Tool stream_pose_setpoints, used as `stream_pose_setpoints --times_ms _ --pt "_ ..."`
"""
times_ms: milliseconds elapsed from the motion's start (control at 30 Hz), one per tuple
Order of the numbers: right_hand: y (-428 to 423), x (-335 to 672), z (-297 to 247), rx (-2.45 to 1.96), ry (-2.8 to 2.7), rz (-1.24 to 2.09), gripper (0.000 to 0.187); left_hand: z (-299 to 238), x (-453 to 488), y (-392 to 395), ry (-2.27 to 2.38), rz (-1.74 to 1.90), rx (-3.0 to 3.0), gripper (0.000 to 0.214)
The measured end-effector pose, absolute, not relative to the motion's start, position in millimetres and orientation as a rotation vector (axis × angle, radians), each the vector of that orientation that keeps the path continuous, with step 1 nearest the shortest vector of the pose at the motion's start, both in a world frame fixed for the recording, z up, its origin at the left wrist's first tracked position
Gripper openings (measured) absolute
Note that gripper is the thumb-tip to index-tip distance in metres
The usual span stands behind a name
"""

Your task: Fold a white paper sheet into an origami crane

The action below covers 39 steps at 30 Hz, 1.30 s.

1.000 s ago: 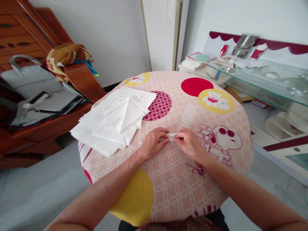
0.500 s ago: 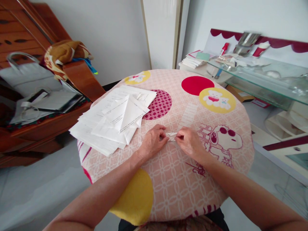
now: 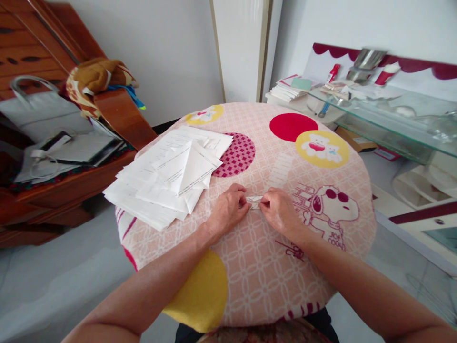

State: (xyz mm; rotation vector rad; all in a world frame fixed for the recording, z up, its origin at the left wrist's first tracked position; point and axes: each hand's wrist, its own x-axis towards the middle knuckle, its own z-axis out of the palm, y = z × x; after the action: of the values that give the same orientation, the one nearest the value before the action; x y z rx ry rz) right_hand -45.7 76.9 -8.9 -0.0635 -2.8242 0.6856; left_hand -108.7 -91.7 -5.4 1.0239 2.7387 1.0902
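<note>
A small folded strip of white paper (image 3: 254,202) spans the gap between my hands, low over the cloth-covered round table (image 3: 250,267). My left hand (image 3: 231,206) pinches its left end between thumb and fingers. At the other end, my right hand (image 3: 280,209) grips the paper with curled fingers. Most of both ends is hidden under the fingertips. Left of my hands lies a spread pile of printed sheets (image 3: 150,195), and on top of it rests a folded paper piece (image 3: 191,166) with a raised crease.
On the left stands a wooden bench (image 3: 71,186) with a grey bag (image 3: 43,107) and a bunched brown cloth (image 3: 94,78). At the right, a glass shelf (image 3: 385,114) carries metal bowls and papers. A stack of papers (image 3: 285,89) sits behind the table.
Hardly anything differs. Both hands stay on the paper strip in nearly the same place, with only a slight shift of the fingers and the view.
</note>
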Motion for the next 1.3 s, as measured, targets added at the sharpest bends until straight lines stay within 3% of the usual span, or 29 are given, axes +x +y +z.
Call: stream_pose_setpoints --times_ms 67,233,500,1167,1300 --pt "77.4 -46.4 -9.0 -0.073 -2.820 0.710 0.019 -7.1 -108.6 -93.4 2.689 1.157 1.090 0.007" --pt "78.9 -48.3 -6.3 -0.129 -2.815 0.811 0.017 -9.8 -109.3 -96.0 2.507 1.274 1.207 0.023" --pt "73.9 -51.7 -2.6 -0.194 -2.835 0.837 0.014 -13.4 -110.8 -91.0 2.646 1.216 1.104 0.030" --pt "87.7 -39.4 20.8 -0.108 -2.832 0.695 0.019 -13.4 -112.6 -91.3 2.648 1.189 1.088 0.024" --pt "76.7 -48.1 18.7 -0.042 -2.857 0.892 0.013 -11.9 -111.8 -91.7 2.635 1.215 1.086 0.026"
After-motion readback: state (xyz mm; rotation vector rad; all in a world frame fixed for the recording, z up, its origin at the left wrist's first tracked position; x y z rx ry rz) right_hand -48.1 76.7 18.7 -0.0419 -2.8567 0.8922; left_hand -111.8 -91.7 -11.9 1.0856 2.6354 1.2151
